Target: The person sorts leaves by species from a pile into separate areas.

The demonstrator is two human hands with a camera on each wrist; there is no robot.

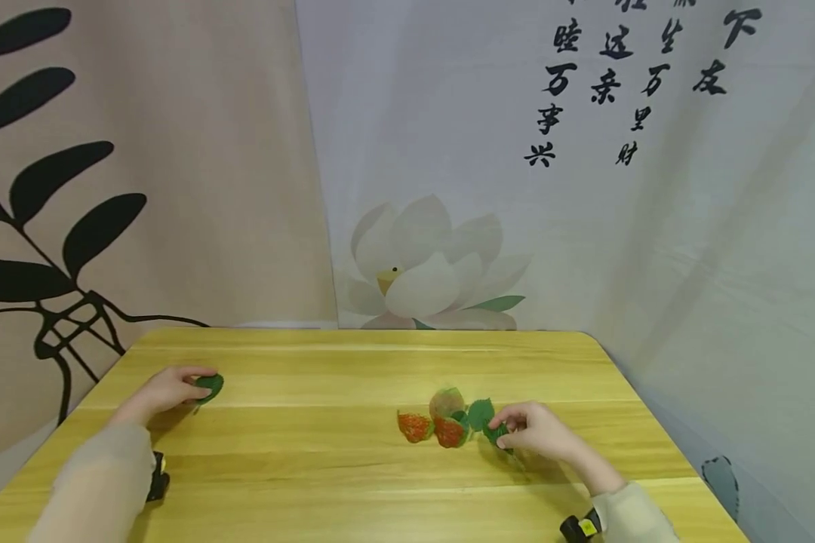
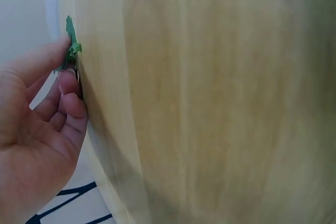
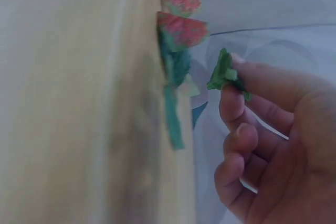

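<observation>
Green shows once in each hand: a single leaf (image 1: 213, 381) in the left hand (image 1: 166, 393) and a single folded sprig (image 1: 493, 434) in the right hand (image 1: 538, 431). On the desk (image 1: 278, 467) lie two speckled red pieces (image 1: 416, 427), one rounded piece (image 1: 444, 402) of mottled green and blush, and one flat green cutout (image 1: 480, 415) (darker green also peeks out among them, too overlapped to count). The desk has a yellow wood-grain top; behind it hangs a pale backdrop (image 1: 414, 136) bearing one large lotus (image 1: 424, 275), black characters (image 1: 550, 119) and, at the far left, dark printed branches (image 1: 47, 181).

The left fingers and thumb are clamped on the leaf, which juts past their tips, well apart from the group; whether it touches the desk I cannot tell. The right thumb and forefinger are pinched together on the sprig, the other fingers curled loosely. That sprig sits between their tips, raised off the desk and just beside the flat green cutout.
</observation>
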